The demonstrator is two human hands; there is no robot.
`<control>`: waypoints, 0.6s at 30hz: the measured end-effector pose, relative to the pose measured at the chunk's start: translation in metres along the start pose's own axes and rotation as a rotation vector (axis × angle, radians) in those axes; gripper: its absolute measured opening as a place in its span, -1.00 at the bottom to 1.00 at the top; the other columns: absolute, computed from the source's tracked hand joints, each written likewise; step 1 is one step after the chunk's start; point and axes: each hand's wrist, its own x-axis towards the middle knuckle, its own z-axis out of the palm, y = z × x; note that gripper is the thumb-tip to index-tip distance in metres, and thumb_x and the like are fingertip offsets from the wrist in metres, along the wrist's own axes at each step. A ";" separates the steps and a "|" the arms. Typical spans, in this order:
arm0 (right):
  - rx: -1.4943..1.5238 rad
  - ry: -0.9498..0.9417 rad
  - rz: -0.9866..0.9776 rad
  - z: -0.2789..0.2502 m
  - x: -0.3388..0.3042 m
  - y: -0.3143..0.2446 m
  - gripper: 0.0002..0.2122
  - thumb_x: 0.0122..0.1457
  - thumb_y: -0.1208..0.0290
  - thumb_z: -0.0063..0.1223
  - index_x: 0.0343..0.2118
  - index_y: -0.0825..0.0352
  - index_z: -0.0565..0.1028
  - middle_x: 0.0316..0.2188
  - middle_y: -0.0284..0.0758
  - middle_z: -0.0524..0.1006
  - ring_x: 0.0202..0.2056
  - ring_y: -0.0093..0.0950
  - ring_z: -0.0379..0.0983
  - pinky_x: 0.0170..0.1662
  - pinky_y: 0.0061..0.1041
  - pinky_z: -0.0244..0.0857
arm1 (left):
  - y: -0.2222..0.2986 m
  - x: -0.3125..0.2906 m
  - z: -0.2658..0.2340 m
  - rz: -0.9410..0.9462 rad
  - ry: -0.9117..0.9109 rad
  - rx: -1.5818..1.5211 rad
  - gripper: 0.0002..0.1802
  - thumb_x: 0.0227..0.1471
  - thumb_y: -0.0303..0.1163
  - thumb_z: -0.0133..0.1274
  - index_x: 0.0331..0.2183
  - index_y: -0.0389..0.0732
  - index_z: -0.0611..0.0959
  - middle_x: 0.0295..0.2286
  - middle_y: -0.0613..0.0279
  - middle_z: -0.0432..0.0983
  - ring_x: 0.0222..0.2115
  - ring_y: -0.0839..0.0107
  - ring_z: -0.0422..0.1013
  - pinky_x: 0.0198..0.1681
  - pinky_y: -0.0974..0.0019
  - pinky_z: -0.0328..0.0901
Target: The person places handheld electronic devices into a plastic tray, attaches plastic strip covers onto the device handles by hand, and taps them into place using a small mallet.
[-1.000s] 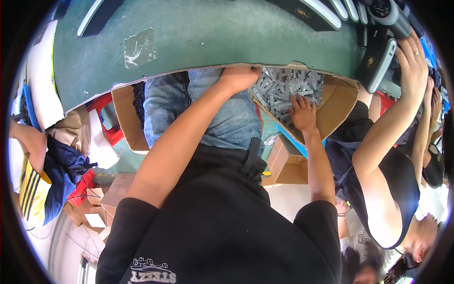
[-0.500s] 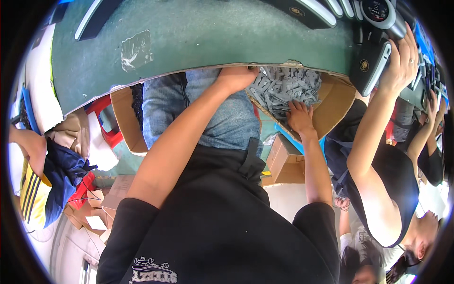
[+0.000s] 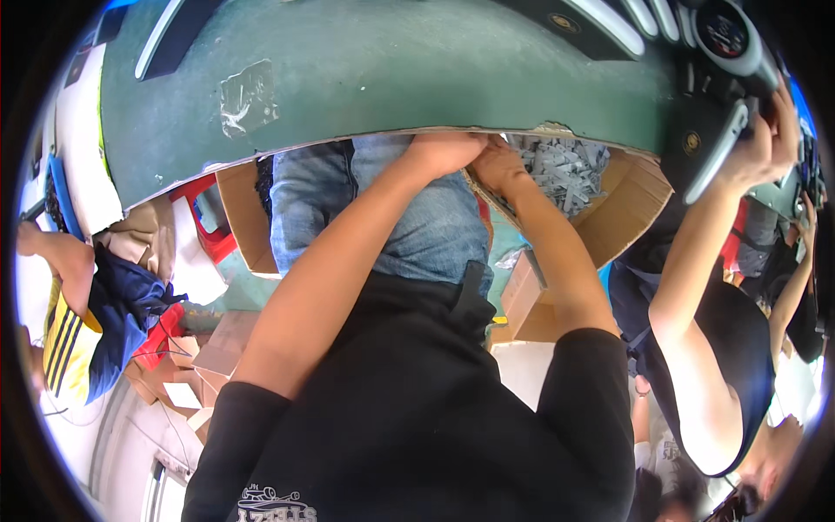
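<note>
My left hand (image 3: 442, 153) is curled closed at the front edge of the green table (image 3: 348, 87), above my jeans. My right hand (image 3: 501, 167) meets it there, its fingers bent and drawn together against the left hand's fingertips. The table edge covers part of the fingers, so whatever they hold is hidden. Just right of my right hand, a cardboard box (image 3: 633, 204) sits partly under the table. Inside lie many small grey plastic pieces (image 3: 565, 174). My right forearm crosses over the box's near side.
Dark devices with pale edges (image 3: 600, 26) lie along the table's far side. At right, a co-worker's hand (image 3: 765, 143) holds a similar device (image 3: 718, 152). Another open carton (image 3: 246, 217) stands left of my legs, near a red stool (image 3: 209, 217). More cartons (image 3: 531, 300) are below.
My right hand has left the grey pieces in the box and moved left and up to my left hand. The left hand stays at the table edge. The co-worker's hand has shifted slightly right and down.
</note>
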 end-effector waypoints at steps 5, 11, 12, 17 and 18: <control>-0.112 0.042 0.294 -0.004 -0.023 0.020 -0.40 0.31 -0.08 -0.07 0.39 -0.04 0.27 0.47 -0.46 0.11 0.50 -0.41 -0.12 0.49 -0.03 -0.33 | -0.004 0.001 -0.003 0.052 -0.095 0.149 -0.54 0.19 -0.08 0.05 -0.04 -0.23 0.66 -0.13 -0.05 0.65 -0.11 0.05 0.55 0.02 0.08 0.39; -0.195 0.133 0.320 0.012 -0.112 0.076 -0.45 0.34 -0.10 -0.14 0.28 0.10 0.38 0.35 -0.40 0.26 0.42 -0.36 0.02 0.43 0.04 -0.15 | 0.002 -0.007 -0.010 -0.023 -0.009 -0.061 -0.51 0.16 -0.04 0.09 -0.02 -0.18 0.67 -0.12 -0.03 0.65 -0.11 0.04 0.55 0.02 0.09 0.38; -0.173 0.249 0.321 0.030 -0.125 0.080 -0.45 0.35 -0.08 -0.15 0.27 0.15 0.39 0.36 -0.41 0.25 0.42 -0.35 0.04 0.43 0.05 -0.15 | 0.002 -0.006 -0.010 -0.016 -0.009 -0.067 -0.51 0.16 -0.04 0.09 -0.02 -0.18 0.67 -0.12 -0.03 0.65 -0.11 0.04 0.55 0.02 0.09 0.38; -0.152 0.322 0.416 0.051 -0.160 0.072 -0.49 0.36 -0.04 -0.11 0.21 0.21 0.45 0.36 -0.36 0.28 0.39 -0.33 0.12 0.40 0.05 -0.04 | -0.001 -0.004 -0.011 -0.109 -0.109 -0.080 -0.45 0.16 -0.07 0.08 0.08 -0.18 0.62 -0.02 -0.04 0.62 -0.01 0.04 0.52 0.10 0.14 0.33; -0.154 0.329 0.413 0.054 -0.162 0.069 -0.51 0.36 -0.03 -0.09 0.19 0.21 0.46 0.35 -0.35 0.29 0.37 -0.33 0.16 0.40 0.04 -0.04 | -0.005 -0.006 -0.009 -0.108 -0.106 -0.080 -0.45 0.16 -0.07 0.08 0.08 -0.18 0.62 -0.02 -0.04 0.62 -0.01 0.04 0.52 0.10 0.14 0.33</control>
